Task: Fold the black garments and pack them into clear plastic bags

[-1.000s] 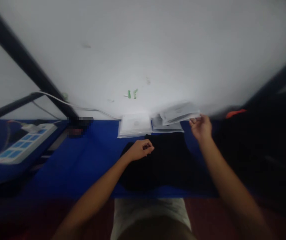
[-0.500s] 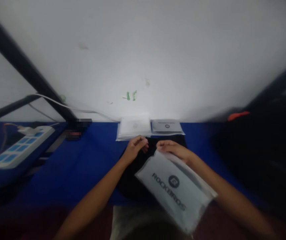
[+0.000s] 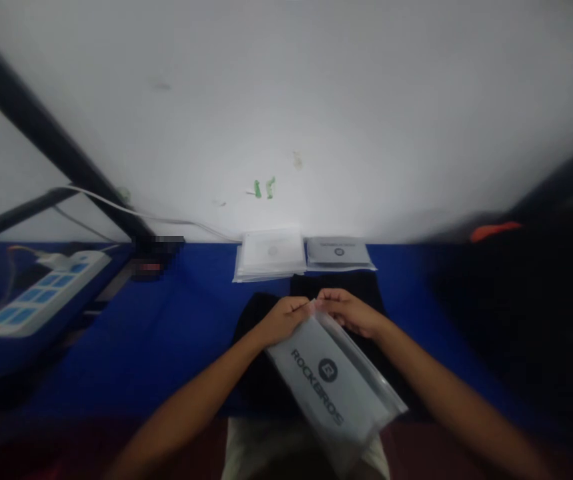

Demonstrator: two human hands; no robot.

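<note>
Both hands hold a translucent plastic bag [image 3: 333,387] printed ROCKBROS by its far end, over a black garment [image 3: 266,360] lying on the blue table [image 3: 176,320]. My left hand [image 3: 283,319] pinches the bag's top edge from the left, and my right hand [image 3: 349,310] pinches it from the right. The bag slants down toward me. Their fingertips almost meet at the bag's opening.
Two stacks of flat bags lie against the white wall: a white one [image 3: 270,255] and a grey one [image 3: 339,253]. A white and blue power strip [image 3: 41,293] sits at the left with a cable. A dark pile [image 3: 526,300] with an orange tag fills the right.
My right hand took a bag from the grey stack and brought it down over the black garment. My left hand left the garment and now grips the bag's top edge too.
</note>
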